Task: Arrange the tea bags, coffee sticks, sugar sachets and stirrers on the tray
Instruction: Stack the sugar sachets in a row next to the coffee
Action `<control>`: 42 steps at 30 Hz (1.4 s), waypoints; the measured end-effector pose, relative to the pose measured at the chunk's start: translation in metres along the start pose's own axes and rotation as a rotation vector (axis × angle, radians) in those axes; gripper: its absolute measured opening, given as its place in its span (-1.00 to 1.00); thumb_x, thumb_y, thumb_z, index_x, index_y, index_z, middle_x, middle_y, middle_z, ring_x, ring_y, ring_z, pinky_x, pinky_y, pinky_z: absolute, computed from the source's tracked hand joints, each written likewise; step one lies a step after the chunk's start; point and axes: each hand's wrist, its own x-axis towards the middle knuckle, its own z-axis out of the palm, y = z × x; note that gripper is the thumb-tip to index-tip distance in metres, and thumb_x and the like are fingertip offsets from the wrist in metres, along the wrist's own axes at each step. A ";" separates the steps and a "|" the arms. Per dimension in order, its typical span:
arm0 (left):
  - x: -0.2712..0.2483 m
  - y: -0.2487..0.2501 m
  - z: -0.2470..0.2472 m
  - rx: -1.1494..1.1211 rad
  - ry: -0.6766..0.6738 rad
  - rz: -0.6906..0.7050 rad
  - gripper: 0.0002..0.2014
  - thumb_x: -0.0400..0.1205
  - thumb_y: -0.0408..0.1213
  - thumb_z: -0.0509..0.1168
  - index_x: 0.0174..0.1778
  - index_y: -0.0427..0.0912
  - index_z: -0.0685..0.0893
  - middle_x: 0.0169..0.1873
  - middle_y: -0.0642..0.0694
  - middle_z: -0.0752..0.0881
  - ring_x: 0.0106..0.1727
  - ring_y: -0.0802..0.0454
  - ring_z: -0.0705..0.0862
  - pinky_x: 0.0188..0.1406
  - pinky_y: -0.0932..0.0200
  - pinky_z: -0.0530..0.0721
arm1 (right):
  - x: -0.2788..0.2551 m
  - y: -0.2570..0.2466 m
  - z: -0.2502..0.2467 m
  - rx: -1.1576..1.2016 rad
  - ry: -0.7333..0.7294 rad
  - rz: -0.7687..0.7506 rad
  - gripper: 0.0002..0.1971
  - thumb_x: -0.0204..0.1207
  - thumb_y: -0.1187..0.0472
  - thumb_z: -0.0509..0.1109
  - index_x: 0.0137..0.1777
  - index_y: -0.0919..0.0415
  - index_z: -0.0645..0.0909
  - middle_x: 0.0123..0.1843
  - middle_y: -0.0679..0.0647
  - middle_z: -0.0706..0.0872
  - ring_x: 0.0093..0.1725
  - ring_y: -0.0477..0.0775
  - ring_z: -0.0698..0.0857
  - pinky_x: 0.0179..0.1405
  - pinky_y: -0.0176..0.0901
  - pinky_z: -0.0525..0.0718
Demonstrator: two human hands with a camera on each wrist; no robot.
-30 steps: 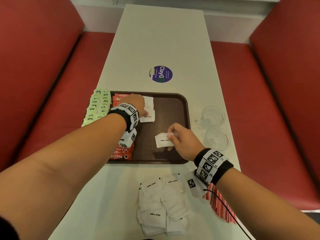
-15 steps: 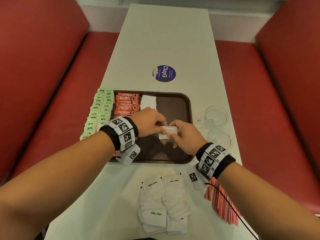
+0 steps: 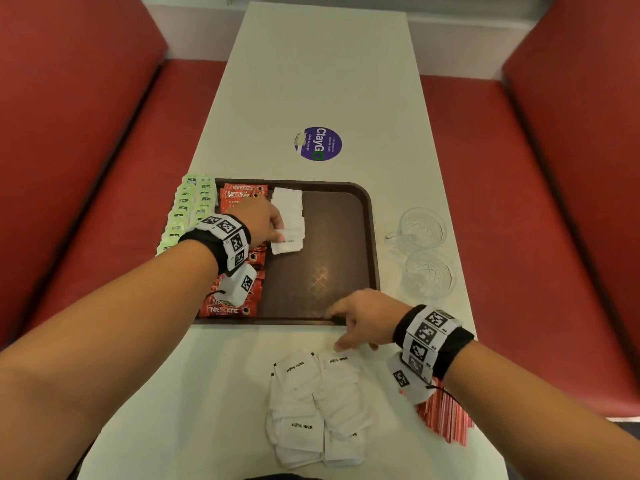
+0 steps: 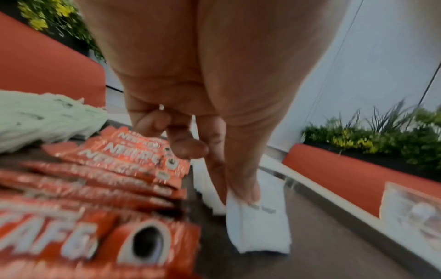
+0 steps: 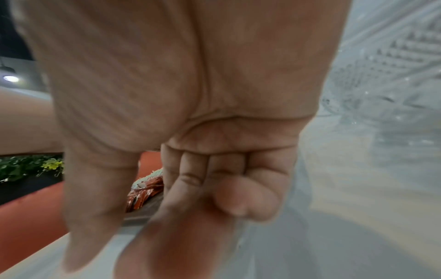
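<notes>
Pinching a sugar sachet (image 3: 286,241), left hand (image 3: 258,220) should lay it straight under the white row; right hand (image 3: 363,323) hangs loose, holding nothing.

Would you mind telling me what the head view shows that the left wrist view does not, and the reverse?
Only the head view shows the right hand above the loose sugar pile, the stirrers, two glass cups and the round sticker. Only the left wrist view shows plants behind the seat. Both show the left hand pinching a sugar sachet, the coffee sticks, tea bags and tray.
</notes>
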 end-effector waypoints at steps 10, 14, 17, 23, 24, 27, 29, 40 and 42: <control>0.026 -0.001 0.004 0.144 0.049 -0.121 -0.53 0.47 0.04 0.55 0.22 -0.11 0.68 0.18 -0.09 0.70 0.21 -0.09 0.66 0.12 0.07 0.62 | -0.008 -0.013 0.013 -0.238 -0.005 -0.079 -0.59 0.44 -0.11 0.59 0.24 -0.01 0.71 -0.02 -0.13 0.78 -0.18 -0.07 0.66 -0.03 -0.13 0.69; 0.028 0.002 0.005 0.196 0.084 -0.171 -0.34 0.46 0.15 0.52 0.32 -0.22 0.56 0.18 -0.18 0.68 0.20 -0.18 0.68 0.09 -0.01 0.66 | -0.006 -0.012 0.021 -0.326 -0.010 -0.077 -0.52 0.41 -0.15 0.60 0.28 -0.02 0.67 -0.10 -0.18 0.66 -0.10 -0.02 0.65 -0.06 -0.11 0.63; 0.030 0.015 0.008 0.210 0.151 -0.144 -0.39 0.50 0.16 0.47 0.28 -0.24 0.58 0.18 -0.20 0.69 0.19 -0.19 0.68 0.05 0.01 0.63 | -0.004 -0.012 0.023 -0.343 -0.028 -0.063 -0.55 0.41 -0.14 0.60 0.24 0.02 0.66 -0.10 -0.16 0.64 -0.09 0.01 0.66 -0.12 -0.13 0.59; 0.030 0.046 0.026 0.243 0.113 -0.070 -0.46 0.59 0.18 0.36 0.19 -0.26 0.66 0.10 -0.21 0.73 0.15 -0.18 0.70 -0.11 0.10 0.54 | -0.002 -0.014 0.025 -0.322 -0.053 -0.066 -0.67 0.40 -0.06 0.63 -0.02 0.10 0.64 -0.08 0.03 0.76 -0.12 0.12 0.70 -0.27 -0.12 0.56; 0.030 0.047 0.027 0.252 0.115 -0.080 -0.48 0.60 0.16 0.36 0.20 -0.25 0.67 0.11 -0.21 0.73 0.15 -0.18 0.70 -0.08 0.10 0.57 | -0.003 -0.014 0.024 -0.317 -0.047 -0.071 -0.68 0.40 -0.05 0.63 -0.04 0.11 0.64 -0.09 0.04 0.76 -0.12 0.12 0.70 -0.26 -0.11 0.58; 0.031 0.047 0.030 0.266 0.111 -0.082 -0.57 0.62 0.05 0.34 0.17 -0.26 0.69 0.08 -0.21 0.75 0.10 -0.17 0.72 -0.12 0.11 0.59 | -0.007 -0.015 0.024 -0.299 -0.016 -0.095 -0.71 0.41 -0.02 0.62 -0.08 0.13 0.65 -0.10 0.05 0.76 -0.13 0.13 0.69 -0.27 -0.11 0.55; 0.029 0.048 0.029 0.259 0.103 -0.081 -0.59 0.63 0.01 0.33 0.17 -0.27 0.70 0.06 -0.22 0.75 0.07 -0.17 0.73 -0.16 0.12 0.59 | -0.010 -0.016 0.024 -0.294 -0.008 -0.107 -0.73 0.43 -0.02 0.61 -0.10 0.12 0.65 -0.12 0.03 0.74 -0.15 0.11 0.67 -0.30 -0.12 0.53; -0.074 0.063 0.020 0.017 0.106 0.218 -0.80 0.65 0.06 0.31 -0.13 0.02 0.68 -0.24 0.10 0.69 -0.17 0.10 0.65 -0.18 0.15 0.59 | -0.035 -0.014 0.020 -0.126 0.181 -0.158 -0.76 0.56 0.07 0.48 -0.02 0.16 0.48 -0.06 0.09 0.69 -0.13 0.16 0.62 -0.15 0.02 0.56; -0.100 0.061 0.030 0.066 0.001 0.287 -0.84 0.62 0.04 0.35 -0.12 0.06 0.72 -0.23 0.15 0.70 -0.17 0.14 0.66 -0.20 0.20 0.57 | -0.039 -0.013 0.021 -0.099 0.214 -0.150 -0.71 0.57 0.11 0.49 0.06 0.08 0.40 -0.07 0.01 0.66 -0.16 0.08 0.58 -0.22 -0.09 0.50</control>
